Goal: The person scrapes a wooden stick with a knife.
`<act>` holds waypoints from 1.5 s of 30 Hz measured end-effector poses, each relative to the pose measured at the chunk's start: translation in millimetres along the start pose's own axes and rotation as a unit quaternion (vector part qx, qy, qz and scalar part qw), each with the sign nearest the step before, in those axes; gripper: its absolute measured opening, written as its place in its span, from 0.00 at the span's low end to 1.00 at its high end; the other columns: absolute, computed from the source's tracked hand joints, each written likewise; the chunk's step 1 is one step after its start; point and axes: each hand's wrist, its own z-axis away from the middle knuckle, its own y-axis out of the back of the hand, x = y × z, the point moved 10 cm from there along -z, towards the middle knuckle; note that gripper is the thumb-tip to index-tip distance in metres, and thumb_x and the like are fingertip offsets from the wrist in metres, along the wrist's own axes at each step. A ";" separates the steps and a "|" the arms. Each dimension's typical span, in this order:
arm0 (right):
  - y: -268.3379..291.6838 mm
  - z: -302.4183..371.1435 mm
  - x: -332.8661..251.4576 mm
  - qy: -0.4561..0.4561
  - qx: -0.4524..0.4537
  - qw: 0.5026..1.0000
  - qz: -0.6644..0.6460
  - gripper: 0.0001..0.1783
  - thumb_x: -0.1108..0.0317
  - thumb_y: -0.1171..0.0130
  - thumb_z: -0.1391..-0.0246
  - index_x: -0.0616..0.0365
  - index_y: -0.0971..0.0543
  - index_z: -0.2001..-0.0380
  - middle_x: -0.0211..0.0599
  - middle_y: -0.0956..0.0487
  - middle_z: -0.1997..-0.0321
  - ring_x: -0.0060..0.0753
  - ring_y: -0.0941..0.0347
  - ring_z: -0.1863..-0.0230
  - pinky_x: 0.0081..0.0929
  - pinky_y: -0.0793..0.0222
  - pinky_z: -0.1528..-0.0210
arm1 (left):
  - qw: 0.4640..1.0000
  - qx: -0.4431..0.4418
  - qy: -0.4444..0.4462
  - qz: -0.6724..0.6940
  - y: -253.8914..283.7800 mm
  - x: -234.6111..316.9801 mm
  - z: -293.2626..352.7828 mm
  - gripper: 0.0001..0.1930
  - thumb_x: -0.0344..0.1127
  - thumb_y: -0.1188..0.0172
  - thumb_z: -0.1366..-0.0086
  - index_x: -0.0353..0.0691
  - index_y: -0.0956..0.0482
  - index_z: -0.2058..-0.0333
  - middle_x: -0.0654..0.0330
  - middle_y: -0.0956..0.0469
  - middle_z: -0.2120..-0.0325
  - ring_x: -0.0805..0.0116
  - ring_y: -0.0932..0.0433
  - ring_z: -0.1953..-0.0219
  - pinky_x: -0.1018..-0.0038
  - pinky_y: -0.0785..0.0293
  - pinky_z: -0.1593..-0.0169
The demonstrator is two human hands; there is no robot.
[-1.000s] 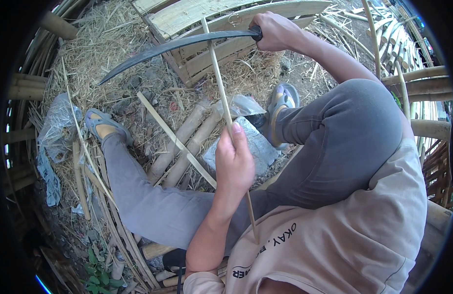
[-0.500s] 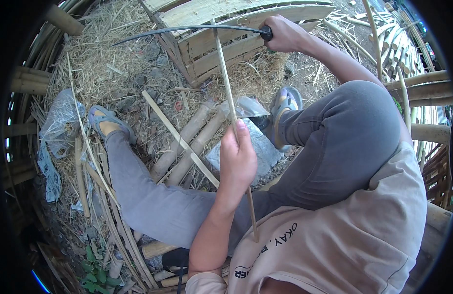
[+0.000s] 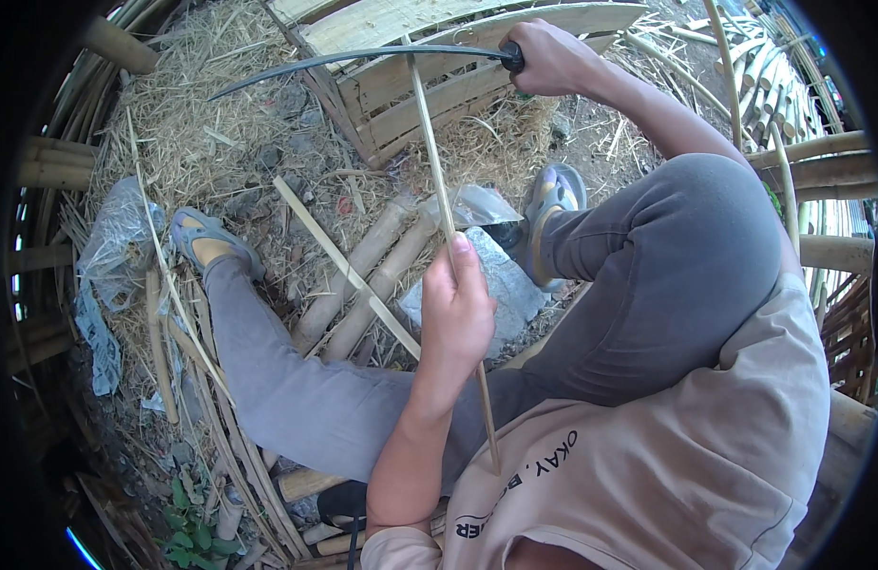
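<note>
My left hand (image 3: 458,304) is closed round a thin bamboo strip (image 3: 429,133), thumb along its upper side. The strip's lower end rests against my shirt, and its upper end points away from me. My right hand (image 3: 551,59) grips the dark handle of a long curved knife (image 3: 363,57), whose blade stretches leftward. Near the strip's far end the blade crosses it and seems to touch it. Palm and inner fingers of both hands are hidden.
A slatted wooden crate (image 3: 429,90) stands just beyond the blade. Between my feet lie bamboo poles (image 3: 368,266), a split bamboo piece (image 3: 315,223) and a pale stone block (image 3: 501,285). A clear plastic bag (image 3: 121,233) is at left. Cut bamboo (image 3: 772,85) is piled far right.
The knife and my right hand have shifted slightly left and up. My left hand and the bamboo strip have moved only a little; both grips stay the same.
</note>
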 end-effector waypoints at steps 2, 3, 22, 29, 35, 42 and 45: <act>-5.5 0.2 -5.7 0.008 -0.030 0.999 0.006 0.10 0.74 0.44 0.65 0.70 0.21 0.77 0.59 0.22 0.77 0.59 0.22 0.70 0.46 0.26 0.63 | 1.000 -0.006 0.001 0.002 -1.0 -0.9 2.5 0.20 0.53 0.63 0.21 0.49 0.40 0.71 0.75 0.46 0.85 0.87 0.51 0.88 0.83 0.56 0.87; -7.4 0.4 -2.9 0.001 -0.032 0.999 0.006 0.10 0.74 0.44 0.65 0.69 0.21 0.76 0.59 0.22 0.77 0.58 0.22 0.70 0.45 0.26 0.62 | 1.000 -0.013 0.001 0.005 -3.3 -1.2 3.3 0.20 0.53 0.63 0.21 0.49 0.40 0.71 0.75 0.46 0.85 0.87 0.51 0.88 0.83 0.56 0.87; -0.2 -0.4 17.5 -0.032 0.019 0.999 0.038 0.13 0.73 0.43 0.68 0.66 0.18 0.74 0.56 0.20 0.75 0.57 0.21 0.70 0.45 0.25 0.63 | 0.998 0.005 -0.010 -0.062 8.5 5.8 13.2 0.20 0.53 0.62 0.22 0.46 0.39 0.70 0.74 0.45 0.84 0.87 0.48 0.88 0.83 0.53 0.87; 32.6 11.3 79.7 -0.084 0.030 0.990 0.110 0.10 0.71 0.46 0.62 0.69 0.21 0.77 0.57 0.21 0.76 0.55 0.22 0.71 0.50 0.27 0.60 | 0.974 -0.077 -0.167 -0.131 -20.2 38.9 35.6 0.21 0.52 0.62 0.21 0.47 0.40 0.72 0.75 0.47 0.85 0.87 0.50 0.88 0.83 0.55 0.86; 25.3 35.4 95.2 -0.148 -0.007 0.989 0.006 0.13 0.68 0.41 0.57 0.68 0.17 0.71 0.55 0.17 0.72 0.47 0.19 0.70 0.39 0.24 0.61 | 0.994 -0.056 0.036 0.084 -10.0 17.9 19.8 0.20 0.54 0.63 0.21 0.49 0.41 0.70 0.73 0.46 0.83 0.87 0.52 0.87 0.84 0.58 0.86; 17.0 26.6 63.2 -0.106 -0.022 0.990 -0.090 0.22 0.53 0.32 0.49 0.67 0.17 0.73 0.46 0.19 0.77 0.35 0.23 0.74 0.37 0.31 0.68 | 0.992 -0.066 0.046 0.098 -13.2 9.4 13.0 0.19 0.53 0.62 0.21 0.49 0.40 0.70 0.72 0.44 0.82 0.86 0.51 0.86 0.85 0.57 0.86; 6.4 28.4 48.1 -0.078 -0.035 0.987 -0.138 0.22 0.53 0.32 0.49 0.65 0.19 0.75 0.41 0.21 0.80 0.34 0.25 0.77 0.34 0.32 0.70 | 0.992 -0.061 0.054 0.099 -12.7 10.7 10.6 0.19 0.53 0.63 0.21 0.49 0.39 0.69 0.72 0.44 0.82 0.87 0.51 0.86 0.86 0.56 0.86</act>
